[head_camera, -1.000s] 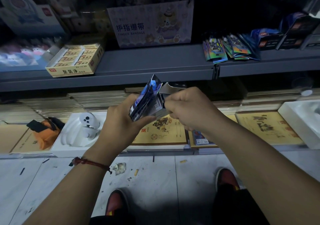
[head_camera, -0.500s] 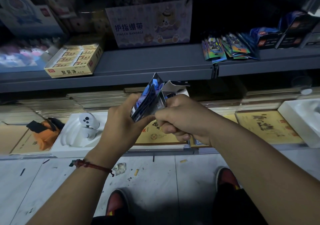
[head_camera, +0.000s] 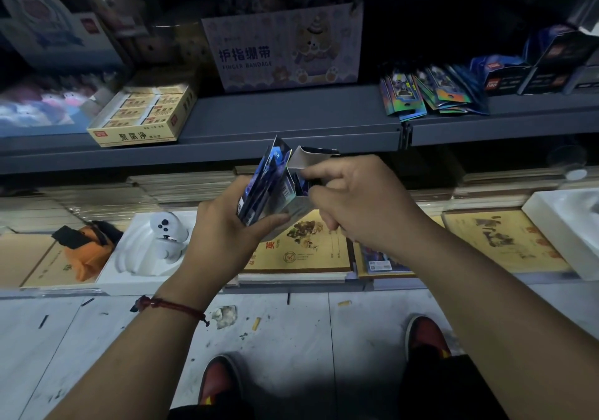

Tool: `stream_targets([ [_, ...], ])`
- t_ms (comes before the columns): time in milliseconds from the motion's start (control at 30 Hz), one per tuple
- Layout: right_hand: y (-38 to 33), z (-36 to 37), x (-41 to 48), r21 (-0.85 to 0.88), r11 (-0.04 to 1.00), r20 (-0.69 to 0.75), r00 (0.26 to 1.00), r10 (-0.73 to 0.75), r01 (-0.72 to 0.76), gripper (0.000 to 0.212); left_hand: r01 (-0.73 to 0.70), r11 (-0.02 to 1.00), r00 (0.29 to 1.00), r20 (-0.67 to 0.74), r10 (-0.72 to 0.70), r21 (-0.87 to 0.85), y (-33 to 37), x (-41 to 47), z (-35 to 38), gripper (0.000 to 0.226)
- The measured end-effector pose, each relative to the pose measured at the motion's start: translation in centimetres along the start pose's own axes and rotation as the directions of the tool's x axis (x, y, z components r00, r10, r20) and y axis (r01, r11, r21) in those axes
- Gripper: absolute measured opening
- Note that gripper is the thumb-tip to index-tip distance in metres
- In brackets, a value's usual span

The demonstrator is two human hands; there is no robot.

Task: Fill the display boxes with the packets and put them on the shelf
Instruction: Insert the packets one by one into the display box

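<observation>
My left hand [head_camera: 223,235] grips a small display box [head_camera: 293,197] together with a bundle of shiny blue packets [head_camera: 264,180], held upright in front of the grey shelf [head_camera: 291,118]. The box's white flap [head_camera: 303,157] stands open at the top. My right hand [head_camera: 353,202] is at the box's right side, thumb and forefinger pinching at its opening; what they hold is hidden. More loose packets [head_camera: 431,94] lie fanned on the shelf to the right, beside dark display boxes [head_camera: 531,69].
A finger-bandage carton [head_camera: 285,47] and a yellow eraser box [head_camera: 146,115] stand on the shelf. Below lie yellow notebooks [head_camera: 301,248], a white ghost figure [head_camera: 162,238] in a white tray and an orange item [head_camera: 87,251]. My red shoes [head_camera: 220,384] stand on the tiled floor.
My right hand has shifted from covering the box's side to pinching at its opening. The box and packets stay in my left hand at about the same place.
</observation>
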State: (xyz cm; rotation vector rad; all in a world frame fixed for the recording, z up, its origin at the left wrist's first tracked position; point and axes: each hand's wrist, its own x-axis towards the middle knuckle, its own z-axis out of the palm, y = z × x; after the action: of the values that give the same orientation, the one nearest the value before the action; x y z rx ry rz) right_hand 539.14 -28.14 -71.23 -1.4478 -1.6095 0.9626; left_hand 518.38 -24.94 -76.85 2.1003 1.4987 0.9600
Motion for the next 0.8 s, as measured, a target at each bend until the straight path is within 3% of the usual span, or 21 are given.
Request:
stream_targets([
  [167,0.2,0.6,0.2,-0.106,0.96,-0.306,0.91,-0.281,0.261,0.016,-0.007,1.0,0.999,0.037,0.006,0.009,0.2,0.0,0.0,0.046],
  [333,0.5,0.7,0.7,-0.229,0.938,-0.412,0.847,-0.337,0.261,0.012,-0.018,1.0,0.996,0.088,0.016,0.025,0.8,-0.1,0.2,0.045],
  [433,0.7,0.7,0.8,-0.281,0.943,-0.4,0.872,-0.282,0.176,0.02,-0.028,0.999,0.993,0.115,0.024,0.035,1.0,-0.2,0.2,0.044],
  [600,0.5,0.7,0.8,-0.213,0.96,-0.337,0.908,-0.248,0.183,0.039,-0.046,0.998,0.991,0.126,0.041,0.036,1.0,-0.2,0.4,0.05],
  [800,0.8,0.5,1.1,-0.166,0.966,-0.28,0.93,-0.239,0.198,0.025,-0.022,0.999,0.991,0.132,0.018,0.032,0.6,-0.2,0.3,0.047],
])
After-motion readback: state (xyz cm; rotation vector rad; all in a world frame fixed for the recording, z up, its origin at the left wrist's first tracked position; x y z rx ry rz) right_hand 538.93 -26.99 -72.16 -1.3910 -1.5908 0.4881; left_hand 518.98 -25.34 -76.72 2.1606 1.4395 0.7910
